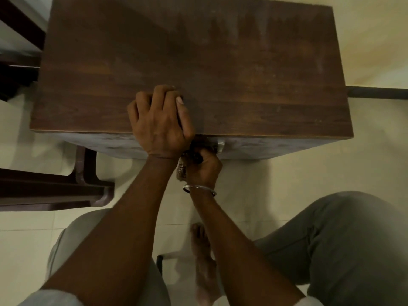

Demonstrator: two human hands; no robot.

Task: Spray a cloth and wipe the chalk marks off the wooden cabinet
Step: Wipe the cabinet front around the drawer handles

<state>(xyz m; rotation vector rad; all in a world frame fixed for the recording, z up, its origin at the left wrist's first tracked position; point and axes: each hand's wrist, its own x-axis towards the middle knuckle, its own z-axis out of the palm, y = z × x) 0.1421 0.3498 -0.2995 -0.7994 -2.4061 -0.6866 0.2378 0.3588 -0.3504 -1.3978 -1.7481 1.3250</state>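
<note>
Seen from above, the left hand (160,124) rests on the near top edge of the wooden cabinet (198,62), its grip curled together over the edge, holding nothing visible. Just below and right of it, the right hand (204,167) has its grip clamped on a bunched dark cloth (184,166) pressed to the cabinet's front face, beside a small metal handle (220,145). Faint pale smears remain on the top, well beyond both grips. No spray bottle shows. Wiping near the handle could snag the cloth; a dry cloth may only smear the chalk.
</note>
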